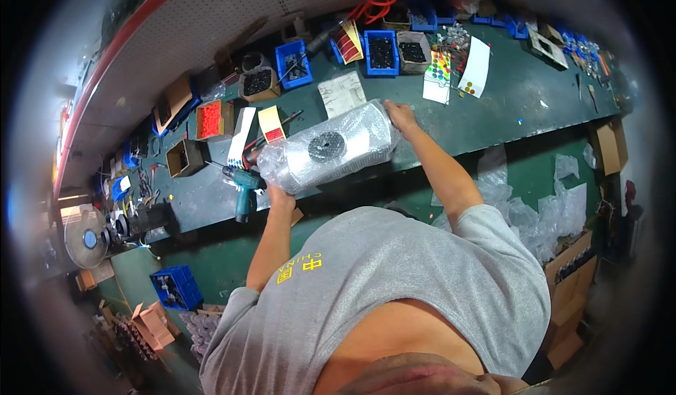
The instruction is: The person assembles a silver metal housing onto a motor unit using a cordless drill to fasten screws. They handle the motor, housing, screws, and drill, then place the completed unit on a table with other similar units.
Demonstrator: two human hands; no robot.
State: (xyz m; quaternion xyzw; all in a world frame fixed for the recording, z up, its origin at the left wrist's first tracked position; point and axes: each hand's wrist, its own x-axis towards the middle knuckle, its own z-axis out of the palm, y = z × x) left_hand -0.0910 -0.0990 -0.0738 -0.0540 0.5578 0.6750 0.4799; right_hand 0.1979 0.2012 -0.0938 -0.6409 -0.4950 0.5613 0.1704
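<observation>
While it lies lengthwise near the front edge of the dark green workbench (507, 106), a long, bulky object wrapped in clear bubble film, with a round black disc showing through its middle (327, 148), is gripped at both ends. The left hand (279, 196) is closed around the end nearest the teal cordless drill (243, 184), while the right hand (401, 117) is laid over the far end, its fingers curled onto the wrap; how tightly they close cannot be told. Being held at both ends, the package seems to be steadied against rolling or sliding. Behind it, blue plastic bins of small dark parts (382, 52), a printed paper sheet (341, 93) and sheets of coloured round stickers (438, 74) are ranged within arm's reach. Loose clear bubble film (556, 212) is heaped below the bench at the right.
</observation>
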